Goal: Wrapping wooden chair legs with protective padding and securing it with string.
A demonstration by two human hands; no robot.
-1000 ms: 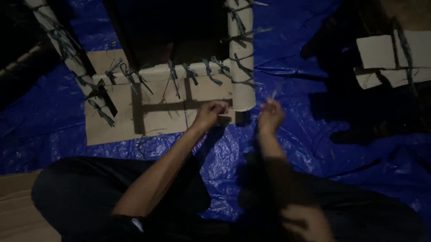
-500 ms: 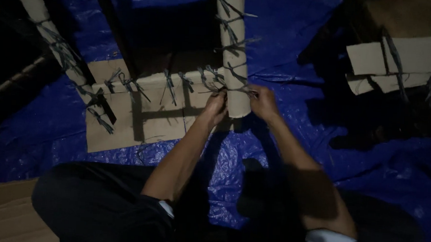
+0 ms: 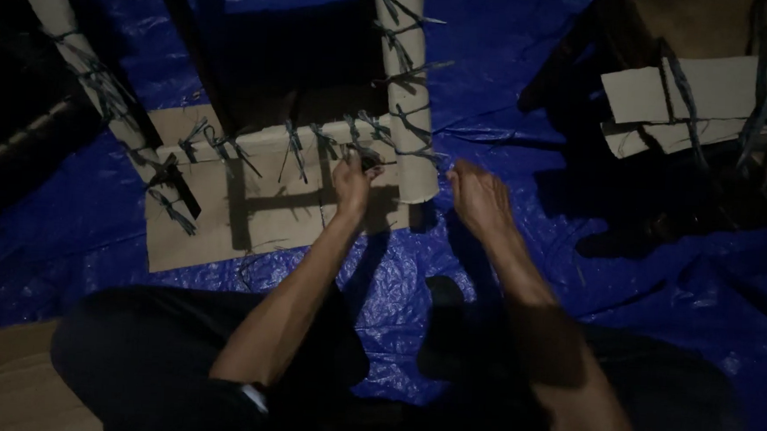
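Note:
A cardboard frame (image 3: pixel 274 140) of rolled tubes stands on a flat cardboard sheet (image 3: pixel 225 225). Many dark string ties (image 3: pixel 379 132) bind its joints. My left hand (image 3: pixel 351 181) is at the lower right corner of the frame, fingers pinched on a tie where the horizontal bar meets the upright tube (image 3: pixel 403 85). My right hand (image 3: pixel 479 197) hovers just right of that tube, over the blue tarp (image 3: pixel 529 101); whether it holds a strand I cannot tell.
My legs in dark trousers (image 3: pixel 166 361) are crossed at the bottom. More tied cardboard pieces (image 3: pixel 696 101) lie at the upper right. A second upright tube (image 3: pixel 69 42) stands at the left. Brown cardboard (image 3: pixel 7 379) shows at the bottom left.
Both hands were at the upright tube's tie half a second ago. My right hand has pulled away to the right, and my left hand has shifted left onto the corner.

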